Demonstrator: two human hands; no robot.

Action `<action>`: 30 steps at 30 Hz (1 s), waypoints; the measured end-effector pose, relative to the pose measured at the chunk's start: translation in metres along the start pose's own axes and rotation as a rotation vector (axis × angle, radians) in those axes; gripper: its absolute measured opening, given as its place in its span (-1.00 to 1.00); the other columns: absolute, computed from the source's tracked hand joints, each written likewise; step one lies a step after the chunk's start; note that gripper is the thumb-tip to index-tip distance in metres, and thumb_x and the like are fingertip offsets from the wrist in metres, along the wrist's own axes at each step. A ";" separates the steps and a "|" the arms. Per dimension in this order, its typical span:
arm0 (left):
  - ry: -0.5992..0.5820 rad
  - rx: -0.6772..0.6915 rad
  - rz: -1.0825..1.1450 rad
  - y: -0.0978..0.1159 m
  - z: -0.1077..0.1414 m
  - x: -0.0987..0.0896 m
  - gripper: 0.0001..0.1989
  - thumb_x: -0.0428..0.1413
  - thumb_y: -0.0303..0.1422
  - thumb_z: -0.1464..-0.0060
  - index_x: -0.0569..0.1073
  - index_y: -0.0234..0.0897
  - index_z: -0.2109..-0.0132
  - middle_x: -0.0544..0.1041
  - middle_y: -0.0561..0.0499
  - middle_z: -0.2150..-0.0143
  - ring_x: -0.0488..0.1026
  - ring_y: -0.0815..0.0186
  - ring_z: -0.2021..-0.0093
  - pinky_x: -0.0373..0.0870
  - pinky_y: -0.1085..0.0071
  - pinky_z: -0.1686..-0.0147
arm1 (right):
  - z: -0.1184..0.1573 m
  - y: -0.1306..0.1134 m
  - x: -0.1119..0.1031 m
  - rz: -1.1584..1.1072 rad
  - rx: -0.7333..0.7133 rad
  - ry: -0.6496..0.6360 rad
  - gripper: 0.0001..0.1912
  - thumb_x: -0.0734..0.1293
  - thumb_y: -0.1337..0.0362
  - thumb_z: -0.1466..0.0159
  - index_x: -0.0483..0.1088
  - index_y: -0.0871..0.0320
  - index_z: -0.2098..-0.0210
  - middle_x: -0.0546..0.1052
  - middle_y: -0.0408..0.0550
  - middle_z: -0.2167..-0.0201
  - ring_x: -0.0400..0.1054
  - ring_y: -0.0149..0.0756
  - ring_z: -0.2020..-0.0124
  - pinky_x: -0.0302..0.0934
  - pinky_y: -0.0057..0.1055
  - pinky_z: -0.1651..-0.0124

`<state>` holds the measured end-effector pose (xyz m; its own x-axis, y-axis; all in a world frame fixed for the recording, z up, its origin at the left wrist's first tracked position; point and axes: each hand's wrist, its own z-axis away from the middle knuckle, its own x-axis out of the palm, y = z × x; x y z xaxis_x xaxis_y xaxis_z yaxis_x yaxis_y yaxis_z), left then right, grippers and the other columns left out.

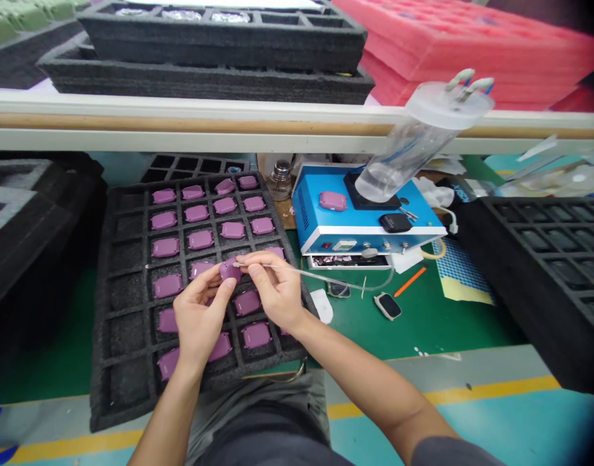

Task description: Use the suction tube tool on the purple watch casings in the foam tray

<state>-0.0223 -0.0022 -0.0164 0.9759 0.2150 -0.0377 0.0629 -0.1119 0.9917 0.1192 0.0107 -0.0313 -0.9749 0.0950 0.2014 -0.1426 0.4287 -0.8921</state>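
Purple plastic casing (230,270) sits pinched in the left hand (200,317), while the right hand (272,291) pinches a slim hose-fed probe (297,271) against its edge, above a black foam tray (107,388).

A small purple rounded-square plastic case (230,270) is held slightly tilted in the fingertips of the left hand (200,317). A thin metal probe (268,266), pinched by the right hand (272,291), is set with its tip at the case's upper edge, and a clear tube (345,283) is trailed rightward from it.
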 end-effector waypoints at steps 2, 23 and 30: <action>-0.013 -0.001 -0.010 0.000 0.002 0.003 -0.64 0.41 -0.25 -0.05 0.69 -0.27 0.02 0.75 -0.07 0.13 0.69 0.25 0.19 0.64 0.39 0.13 | 0.001 0.000 -0.002 0.001 0.001 0.007 -0.79 0.37 0.09 -0.44 0.58 0.06 0.16 0.69 -0.01 0.15 0.63 -0.22 0.09 0.60 -0.25 0.00; 0.170 0.220 -1.063 0.000 0.130 -0.149 -0.72 0.04 -0.41 -0.36 0.66 -0.21 0.03 0.62 -0.21 -0.10 0.51 0.03 -0.10 0.45 0.06 -0.07 | 0.035 -0.019 -0.002 0.168 0.037 0.096 -0.67 0.47 0.00 -0.33 0.58 0.17 0.23 0.63 -0.04 0.27 0.63 -0.21 0.25 0.65 -0.09 0.09; 0.324 0.719 -1.125 0.146 0.131 -0.173 -0.80 0.25 -0.42 -0.21 0.67 -0.05 0.07 0.71 -0.02 0.04 0.65 0.18 0.09 0.51 0.19 0.01 | 0.037 -0.018 -0.003 0.154 0.093 0.099 -0.62 0.50 -0.03 -0.30 0.60 0.20 0.24 0.63 -0.02 0.26 0.58 -0.26 0.35 0.64 -0.09 0.07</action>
<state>-0.1550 -0.1828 0.1193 0.2414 0.7270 -0.6428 0.9704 -0.1803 0.1605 0.1183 -0.0309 -0.0305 -0.9655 0.2425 0.0944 -0.0127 0.3182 -0.9479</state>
